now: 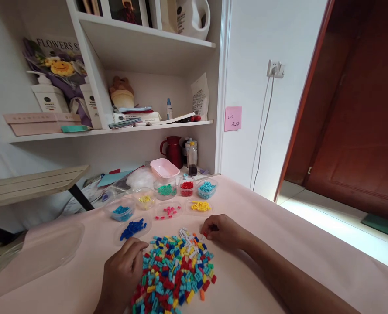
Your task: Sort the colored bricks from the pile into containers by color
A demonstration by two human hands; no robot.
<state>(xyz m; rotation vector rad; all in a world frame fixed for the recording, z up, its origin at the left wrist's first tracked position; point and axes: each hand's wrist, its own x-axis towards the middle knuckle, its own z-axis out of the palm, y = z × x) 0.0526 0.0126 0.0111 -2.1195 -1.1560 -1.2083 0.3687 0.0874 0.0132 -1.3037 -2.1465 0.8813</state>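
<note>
A heap of small mixed-colour building bricks [177, 272] lies on the pink tabletop. At its upper right edge, my right hand [226, 233] pinches a small red brick [206, 234] between thumb and fingertips. White bricks [183, 233] lie just left of those fingertips. My left hand [123, 264] rests at the left edge of the heap, its fingers curled together; whatever they may hold is hidden. Behind the heap stand clear tubs of dark blue bricks [133, 229], pink bricks [168, 212], yellow bricks [200, 206], red bricks [187, 186] and turquoise bricks [207, 187].
Further tubs hold green bricks [166, 189], pale yellow bricks [145, 199] and blue bricks [121, 211]. A pink basin [164, 168], a red jug [173, 152] and a bottle [192, 160] stand behind. On the left lies a clear lid [59, 250], near a wooden bench [33, 185].
</note>
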